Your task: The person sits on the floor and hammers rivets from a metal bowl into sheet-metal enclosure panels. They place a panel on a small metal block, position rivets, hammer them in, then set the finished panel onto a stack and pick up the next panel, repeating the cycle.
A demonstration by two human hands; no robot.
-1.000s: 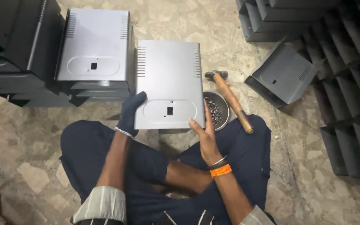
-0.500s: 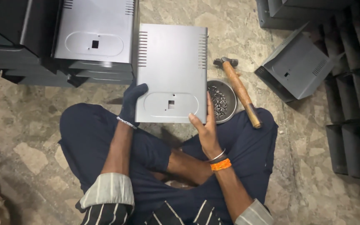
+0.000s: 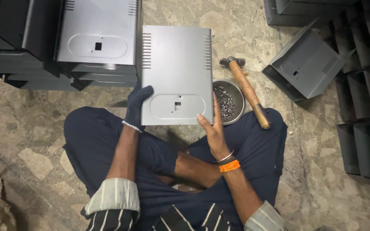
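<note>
On the stone floor, above crossed legs in dark trousers, the gloved left hand (image 3: 137,105) clasps the near left corner of a grey metal cover panel (image 3: 176,75), thumb lying on its top face. The bare right hand (image 3: 212,128) grips the near right corner, thumb up along the edge and fingers curled underneath, out of sight. The panel is held flat between both hands, its oval embossed end toward the person. Just right of it sits a small steel bowl of screws (image 3: 228,102), with a wooden-handled hammer (image 3: 247,90) lying beside it, the handle end on the right knee. A stack of similar covers (image 3: 97,38) stands to the left, more dark housings (image 3: 307,64) to the right.
</note>
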